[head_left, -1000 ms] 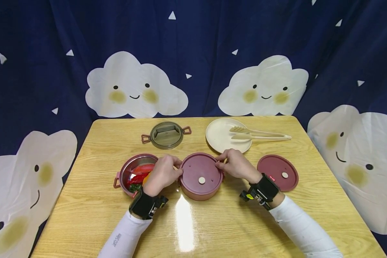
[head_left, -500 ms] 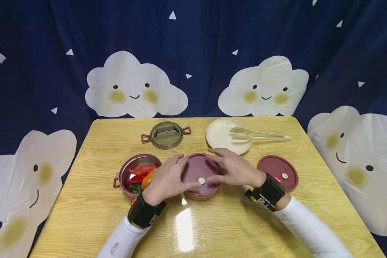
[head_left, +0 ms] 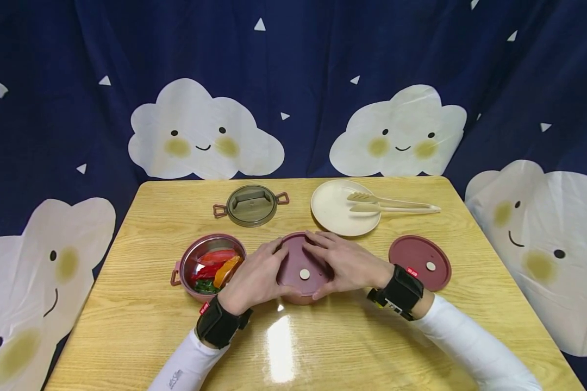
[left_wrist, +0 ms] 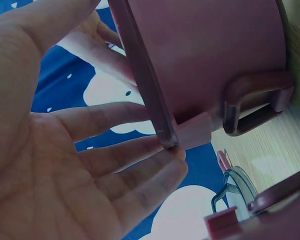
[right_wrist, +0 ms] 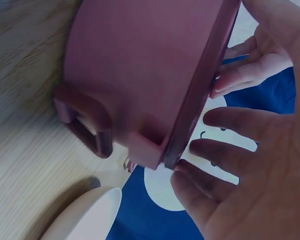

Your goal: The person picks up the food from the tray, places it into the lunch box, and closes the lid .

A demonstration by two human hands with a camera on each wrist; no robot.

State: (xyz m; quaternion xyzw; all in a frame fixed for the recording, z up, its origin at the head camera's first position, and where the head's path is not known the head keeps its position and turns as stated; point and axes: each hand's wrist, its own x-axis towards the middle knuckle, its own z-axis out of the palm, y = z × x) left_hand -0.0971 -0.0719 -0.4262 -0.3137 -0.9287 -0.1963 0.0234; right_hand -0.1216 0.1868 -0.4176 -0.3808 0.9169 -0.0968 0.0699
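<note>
In the head view, a round mauve pot (head_left: 298, 299) stands mid-table, covered by a matching lid (head_left: 295, 259) with a small cream button. My left hand (head_left: 256, 276) arches over the lid's left side, its fingers straight and their tips at the rim. Opposite it, my right hand (head_left: 354, 263) spreads over the right side, thumb near the front edge and fingers toward the back. The left wrist view shows the pot's side handle (left_wrist: 257, 95) and a flap clip (left_wrist: 195, 131) standing out from the rim; another clip (right_wrist: 146, 150) shows in the right wrist view.
Left of the hands, an uncovered pot (head_left: 185, 266) holds red, orange and green vegetable pieces. Behind are a two-handled piece with a smoky lid (head_left: 254, 213) and a cream plate (head_left: 329, 209) with beige tongs (head_left: 396, 207) across it. A second mauve lid (head_left: 417, 255) lies right.
Both hands have let go of their pinch at the pot's sides and spread over the lid. In the last half second they have closed in around its rim.
</note>
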